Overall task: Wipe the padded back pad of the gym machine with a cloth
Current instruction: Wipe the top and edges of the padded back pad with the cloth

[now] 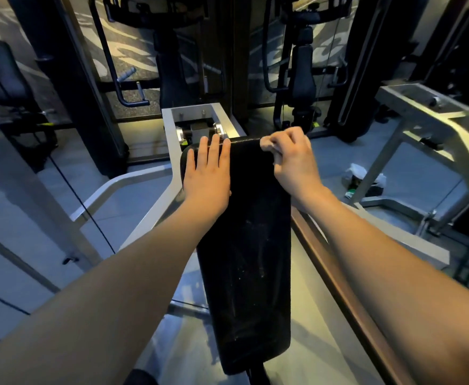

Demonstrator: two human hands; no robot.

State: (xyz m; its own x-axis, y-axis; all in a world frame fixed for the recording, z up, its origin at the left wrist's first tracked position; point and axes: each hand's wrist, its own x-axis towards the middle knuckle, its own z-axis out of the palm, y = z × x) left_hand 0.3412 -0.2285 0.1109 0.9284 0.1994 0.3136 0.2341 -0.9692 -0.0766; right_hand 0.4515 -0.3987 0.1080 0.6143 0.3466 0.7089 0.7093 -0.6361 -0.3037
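The long black back pad (250, 245) runs from the bottom centre up to the middle of the view, with faint pale specks on its lower half. My left hand (208, 173) lies flat on its upper left part, fingers straight and reaching the top edge. At the pad's top right corner my right hand (291, 159) is curled over the edge. It pinches a small pale cloth (268, 144), which is mostly hidden under the fingers and blurred.
A silver machine frame (169, 126) with two bolts brackets the pad's top. A brown rail (338, 273) runs along the right. A white bag with bottles (366, 179) sits on the floor at right. Dark gym machines (302, 79) stand behind.
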